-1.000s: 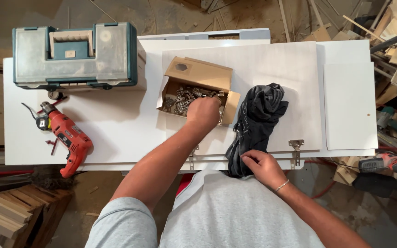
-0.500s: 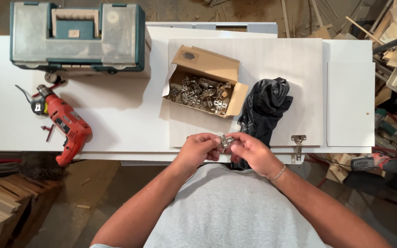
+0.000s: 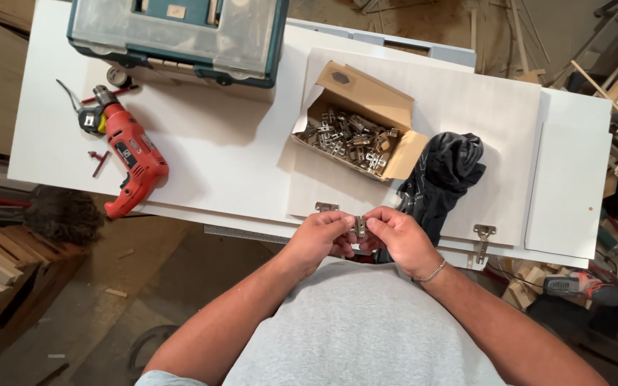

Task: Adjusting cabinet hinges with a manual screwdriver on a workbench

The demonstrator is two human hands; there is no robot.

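metal glints between the two hands: a small silver cabinet hinge is pinched at the near edge of the white board table, close against the person's grey shirt. the left hand comes in from the lower left with the forearm angled up, wrist bent, its fingers curled round so the tips nip the hinge's left side. the right hand, a thin bracelet on its wrist, mirrors it from the other side, thumb and forefinger closed on the right end, the remaining fingers folded loosely under. both hands are nearly shut, knuckles almost touching, with only the little part showing between them.

just beyond them lies a pale rectangular panel on the table, with another hinge fitted at its near edge to the right. an open brown cardboard box full of more metal hinges sits on that panel, and a crumpled dark cloth lies just beside the box. well off to the left rest a red power drill and a teal plastic tool case.
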